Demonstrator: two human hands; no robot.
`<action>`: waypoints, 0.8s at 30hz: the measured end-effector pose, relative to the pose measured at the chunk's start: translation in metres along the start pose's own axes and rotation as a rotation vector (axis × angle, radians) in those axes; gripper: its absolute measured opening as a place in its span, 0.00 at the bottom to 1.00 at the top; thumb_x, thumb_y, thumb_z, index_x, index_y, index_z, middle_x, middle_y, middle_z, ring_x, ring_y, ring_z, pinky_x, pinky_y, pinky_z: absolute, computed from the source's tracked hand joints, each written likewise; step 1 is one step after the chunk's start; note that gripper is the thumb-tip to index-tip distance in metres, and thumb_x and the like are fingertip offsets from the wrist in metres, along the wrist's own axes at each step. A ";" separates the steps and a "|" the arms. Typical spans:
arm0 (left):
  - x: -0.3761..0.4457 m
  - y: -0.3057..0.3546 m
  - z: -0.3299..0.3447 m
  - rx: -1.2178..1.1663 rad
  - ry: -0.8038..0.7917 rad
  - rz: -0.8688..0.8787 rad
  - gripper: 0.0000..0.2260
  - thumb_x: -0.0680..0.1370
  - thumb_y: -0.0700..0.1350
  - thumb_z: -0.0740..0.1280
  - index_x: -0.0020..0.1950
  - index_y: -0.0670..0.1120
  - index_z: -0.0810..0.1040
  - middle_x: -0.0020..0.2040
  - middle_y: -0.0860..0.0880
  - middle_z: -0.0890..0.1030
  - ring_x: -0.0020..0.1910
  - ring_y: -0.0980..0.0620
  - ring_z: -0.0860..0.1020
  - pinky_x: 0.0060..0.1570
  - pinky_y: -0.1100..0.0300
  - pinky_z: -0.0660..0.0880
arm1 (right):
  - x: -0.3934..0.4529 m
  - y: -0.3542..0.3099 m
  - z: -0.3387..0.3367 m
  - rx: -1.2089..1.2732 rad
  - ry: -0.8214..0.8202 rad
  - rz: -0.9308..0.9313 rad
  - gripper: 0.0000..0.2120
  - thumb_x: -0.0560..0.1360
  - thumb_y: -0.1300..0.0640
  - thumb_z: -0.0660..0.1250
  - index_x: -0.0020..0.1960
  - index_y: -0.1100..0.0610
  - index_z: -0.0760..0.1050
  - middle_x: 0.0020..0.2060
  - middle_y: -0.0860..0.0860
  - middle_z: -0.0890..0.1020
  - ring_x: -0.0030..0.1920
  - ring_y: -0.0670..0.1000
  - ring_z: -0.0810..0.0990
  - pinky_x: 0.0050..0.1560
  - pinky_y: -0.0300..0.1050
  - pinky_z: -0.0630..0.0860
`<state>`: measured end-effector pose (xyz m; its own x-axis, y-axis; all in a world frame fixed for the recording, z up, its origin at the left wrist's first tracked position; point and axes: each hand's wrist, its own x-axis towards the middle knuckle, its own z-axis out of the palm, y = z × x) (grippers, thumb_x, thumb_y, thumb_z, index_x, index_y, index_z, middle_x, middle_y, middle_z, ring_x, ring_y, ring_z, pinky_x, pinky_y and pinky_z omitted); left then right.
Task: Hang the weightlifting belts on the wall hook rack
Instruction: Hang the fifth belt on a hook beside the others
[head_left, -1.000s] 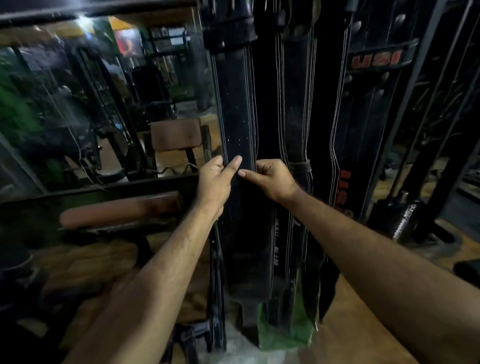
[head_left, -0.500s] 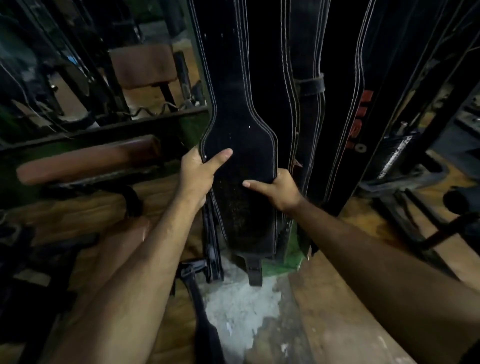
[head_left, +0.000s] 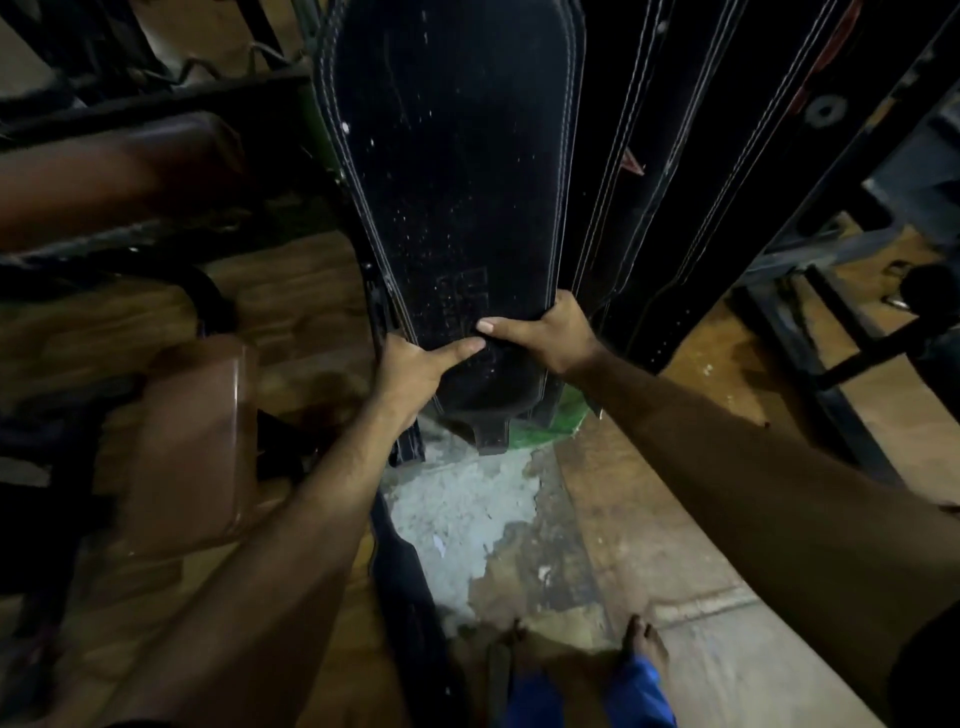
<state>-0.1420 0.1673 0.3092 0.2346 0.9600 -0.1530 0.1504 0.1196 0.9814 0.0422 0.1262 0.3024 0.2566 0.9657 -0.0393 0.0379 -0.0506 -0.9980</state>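
Note:
A wide black weightlifting belt (head_left: 447, 182) with white stitching hangs straight down in front of me, its narrow tongue (head_left: 491, 434) near the floor. My left hand (head_left: 415, 371) grips its left edge low down, thumb laid across the face. My right hand (head_left: 545, 335) grips the right edge at the same height, thumb pointing left. More black belts (head_left: 691, 171) hang close behind and to the right, one with red lettering. The wall hook rack is above the frame, out of sight.
A brown padded bench (head_left: 192, 441) stands at my left, with another brown pad (head_left: 114, 171) higher up. A dark metal machine frame (head_left: 841, 332) stands at the right. Another black belt (head_left: 415, 597) trails on the worn floor by my bare feet (head_left: 644, 642).
Both hands have slid down the belt from its narrow middle to the lower end of its wide part. My view has tilted down towards the floor and my feet.

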 end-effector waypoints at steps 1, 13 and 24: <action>0.002 -0.010 0.002 0.002 0.008 -0.001 0.19 0.65 0.39 0.82 0.53 0.51 0.83 0.50 0.55 0.86 0.53 0.55 0.85 0.57 0.50 0.81 | 0.000 0.009 0.000 0.006 0.006 0.013 0.19 0.68 0.66 0.79 0.58 0.68 0.82 0.55 0.61 0.85 0.55 0.55 0.85 0.59 0.49 0.82; 0.003 -0.107 0.024 -0.005 0.052 0.002 0.20 0.64 0.40 0.83 0.50 0.55 0.83 0.54 0.52 0.85 0.57 0.51 0.84 0.60 0.46 0.80 | -0.010 0.109 -0.002 0.023 -0.031 0.118 0.20 0.69 0.67 0.79 0.60 0.68 0.80 0.56 0.60 0.85 0.53 0.50 0.86 0.55 0.43 0.82; -0.014 -0.196 0.046 0.218 0.039 -0.233 0.08 0.71 0.40 0.78 0.44 0.49 0.82 0.45 0.47 0.86 0.48 0.46 0.86 0.52 0.51 0.83 | -0.033 0.205 -0.015 -0.307 -0.138 0.460 0.15 0.71 0.53 0.79 0.54 0.59 0.82 0.48 0.54 0.85 0.50 0.53 0.85 0.51 0.50 0.85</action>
<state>-0.1307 0.1186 0.1138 0.1333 0.9227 -0.3617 0.3988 0.2842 0.8719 0.0564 0.0802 0.0998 0.1855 0.8498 -0.4934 0.2358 -0.5259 -0.8172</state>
